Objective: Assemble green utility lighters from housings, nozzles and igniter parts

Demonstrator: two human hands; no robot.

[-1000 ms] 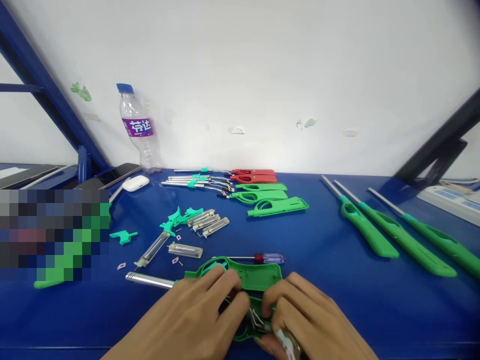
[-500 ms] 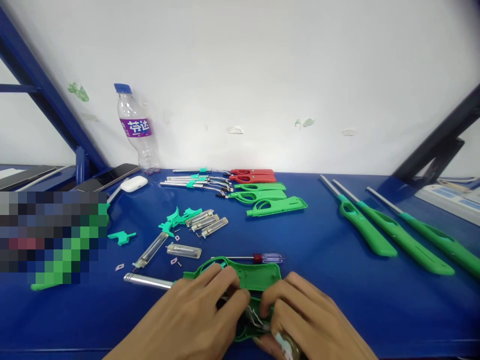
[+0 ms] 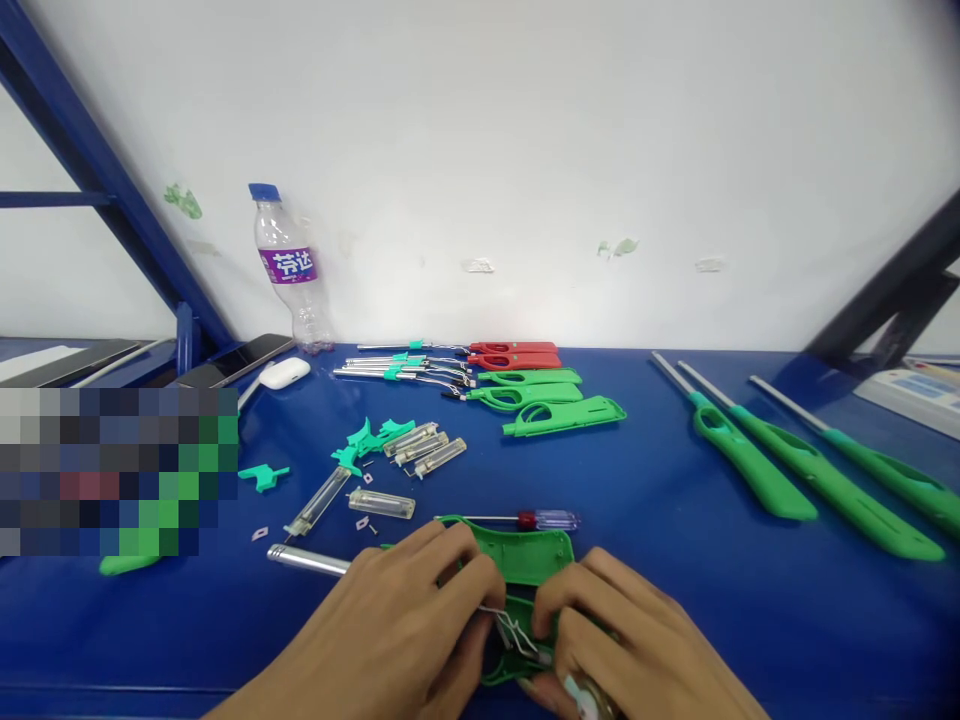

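As L hand faces R hand, grn shell btwn.

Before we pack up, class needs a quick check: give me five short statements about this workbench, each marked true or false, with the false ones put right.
1. White wires show between the left hand and the right hand, over a green casing. True.
2. The screwdriver is in the right hand. False: it lies on the table beyond the hands.
3. The clear bottle has a blue cap. True.
4. The handle shells at the back are all green. False: there are red shells beside the green shells.
5. Three green lighters lie on the right side. True.
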